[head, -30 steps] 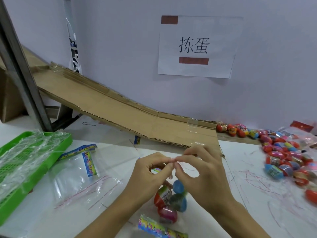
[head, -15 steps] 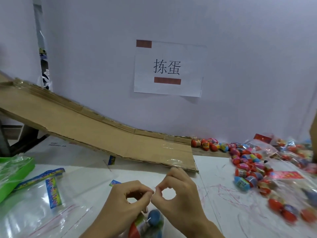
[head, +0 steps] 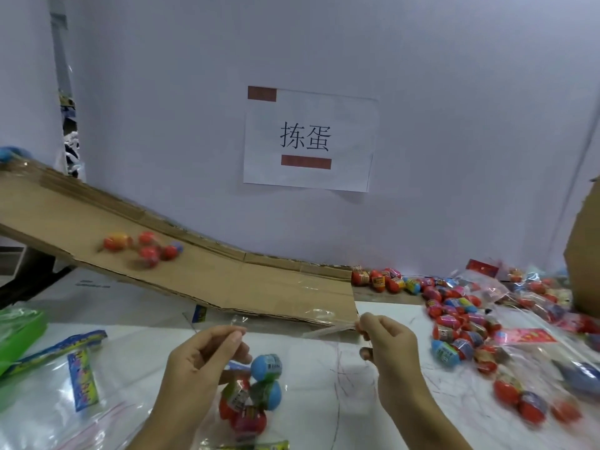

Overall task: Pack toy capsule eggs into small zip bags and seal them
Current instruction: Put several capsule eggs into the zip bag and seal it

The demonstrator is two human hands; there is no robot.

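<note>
A clear zip bag (head: 302,362) hangs between my hands, its top edge stretched taut. My left hand (head: 201,362) pinches the bag's left top corner and my right hand (head: 386,345) pinches the right corner. Inside the bag sit several capsule eggs (head: 256,394), blue, red and pink. A pile of loose eggs (head: 461,319) covers the table on the right. Several more eggs (head: 143,246) are blurred on the cardboard ramp (head: 201,271).
Empty zip bags with colourful header cards (head: 81,375) lie flat at the left, beside a green basket (head: 19,332). A cardboard box edge (head: 584,254) stands at the far right. A paper sign (head: 308,141) hangs on the wall behind.
My hands, pinched together at the middle of the bag's top, have slid apart to its two corners. Several eggs have appeared on the ramp. The view has shifted up and to the right.
</note>
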